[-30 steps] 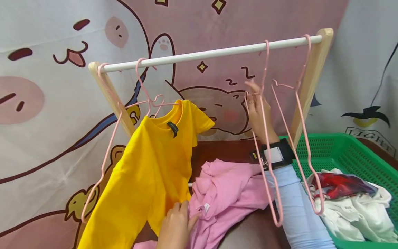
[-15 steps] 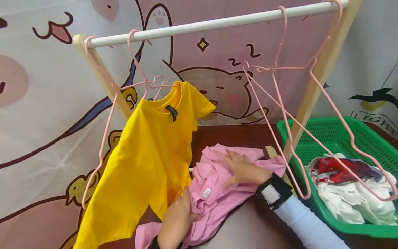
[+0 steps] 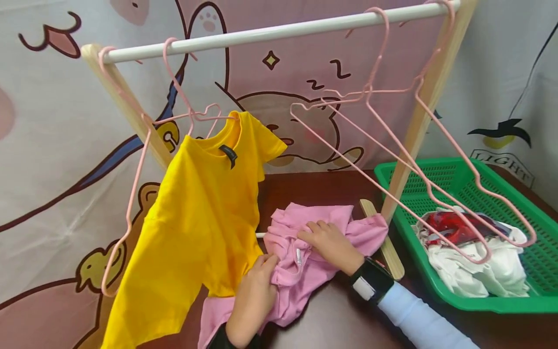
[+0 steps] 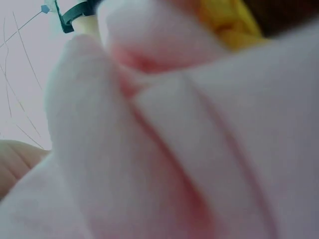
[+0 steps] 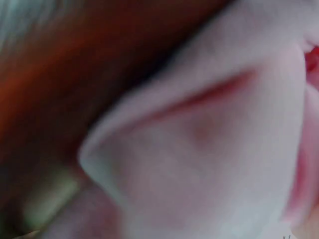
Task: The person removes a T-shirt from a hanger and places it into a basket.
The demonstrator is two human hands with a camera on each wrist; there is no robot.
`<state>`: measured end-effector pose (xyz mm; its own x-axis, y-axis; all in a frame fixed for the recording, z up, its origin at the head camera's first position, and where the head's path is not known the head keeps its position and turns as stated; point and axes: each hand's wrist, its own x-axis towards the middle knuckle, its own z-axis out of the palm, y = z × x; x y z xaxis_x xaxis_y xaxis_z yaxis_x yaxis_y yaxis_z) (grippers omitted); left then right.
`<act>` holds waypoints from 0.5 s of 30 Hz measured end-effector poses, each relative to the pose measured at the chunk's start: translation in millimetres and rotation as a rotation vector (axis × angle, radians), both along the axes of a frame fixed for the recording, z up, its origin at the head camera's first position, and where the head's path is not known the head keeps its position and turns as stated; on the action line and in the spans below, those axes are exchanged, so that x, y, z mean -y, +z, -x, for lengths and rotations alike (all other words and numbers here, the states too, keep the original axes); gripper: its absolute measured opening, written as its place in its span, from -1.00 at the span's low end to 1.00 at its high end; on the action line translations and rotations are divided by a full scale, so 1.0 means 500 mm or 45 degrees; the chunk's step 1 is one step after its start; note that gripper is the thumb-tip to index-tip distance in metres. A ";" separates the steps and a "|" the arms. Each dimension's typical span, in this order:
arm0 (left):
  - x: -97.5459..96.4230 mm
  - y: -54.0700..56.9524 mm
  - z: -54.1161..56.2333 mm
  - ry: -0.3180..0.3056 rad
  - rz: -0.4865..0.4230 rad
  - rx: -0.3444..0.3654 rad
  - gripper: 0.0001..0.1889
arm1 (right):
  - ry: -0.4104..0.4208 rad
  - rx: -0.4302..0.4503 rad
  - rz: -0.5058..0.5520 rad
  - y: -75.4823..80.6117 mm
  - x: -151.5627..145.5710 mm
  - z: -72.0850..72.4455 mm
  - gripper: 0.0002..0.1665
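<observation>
Here both hands work the crumpled pink cotton shirt [image 3: 305, 257], heaped on the dark brown table near its front edge, under the white rail [image 3: 270, 33]. The left hand [image 3: 253, 295] pinches a fold at the near side; the right hand [image 3: 329, 242] curls into the bunched cloth, likely to find the neck. Beside it a yellow T-shirt [image 3: 196, 228] hangs on a pink wire hanger [image 3: 183, 104], while the green plastic basket [image 3: 457, 179] waits at the table's right edge.
</observation>
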<state>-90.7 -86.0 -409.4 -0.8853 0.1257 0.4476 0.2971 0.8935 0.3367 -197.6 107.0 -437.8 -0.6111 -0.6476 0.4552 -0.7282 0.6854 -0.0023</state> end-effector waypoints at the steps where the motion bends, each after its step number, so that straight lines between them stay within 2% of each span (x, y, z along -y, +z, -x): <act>1: 0.001 0.003 0.003 -0.011 -0.026 -0.031 -0.57 | -0.002 0.034 0.061 0.006 0.001 0.000 -0.75; 5: 0.002 0.015 0.021 -0.057 -0.138 -0.086 -0.51 | -0.023 0.268 0.389 0.059 0.001 -0.009 -0.79; 6: 0.002 0.018 0.026 -0.064 -0.161 -0.090 -0.50 | -0.030 0.293 0.461 0.077 0.001 -0.014 -0.79; 9: -0.005 0.029 0.037 -0.091 -0.242 -0.130 -0.54 | -0.047 0.268 0.648 0.141 0.007 -0.032 -0.80; 11: -0.012 0.043 0.047 -0.121 -0.313 -0.223 -0.59 | -0.055 0.220 0.756 0.185 0.013 -0.048 -0.80; 13: -0.022 0.066 0.059 -0.162 -0.406 -0.330 -0.64 | -0.069 0.189 0.846 0.233 0.017 -0.069 -0.78; 15: -0.035 0.099 0.075 -0.206 -0.499 -0.410 -0.69 | -0.063 0.150 0.942 0.282 0.016 -0.087 -0.77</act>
<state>-128.0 -68.3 -359.9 -0.6787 0.0177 0.7342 0.5639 0.6530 0.5056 -154.2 99.1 -296.8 -0.7033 -0.1683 0.6907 -0.6628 0.5063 -0.5516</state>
